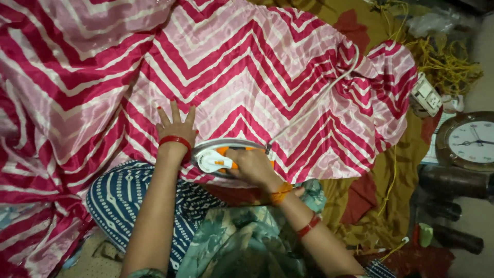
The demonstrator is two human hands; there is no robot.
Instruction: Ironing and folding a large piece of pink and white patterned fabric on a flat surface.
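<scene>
A white and orange electric iron [222, 157] rests soleplate-down on a sheet of glossy pink, magenta and white zigzag-striped fabric [247, 67], near the cloth's lower edge and just in front of the person's lap. The right hand [253, 166] is wrapped over the iron's handle, fingers curled shut around it, so the handle and much of the rear body are hidden beneath the hand; only the pointed front, the metal rim and patches of orange show. A white cord [319, 100] runs from the back of the iron up and to the right across the fabric. Just left of the iron, the left hand [176, 126] lies flat and open on the cloth, fingers spread, holding nothing, a red bangle at the wrist.

The fabric spreads across the whole upper view and runs off the left and top edges. Beneath it, mustard and rust-red cloth [391, 170] shows at right. Farther right lie a tangle of yellow cord [445, 62], a white switch box [425, 95], and a round wall clock [469, 140] cut off by the picture's edge. Dark objects below the clock are too dim to identify.
</scene>
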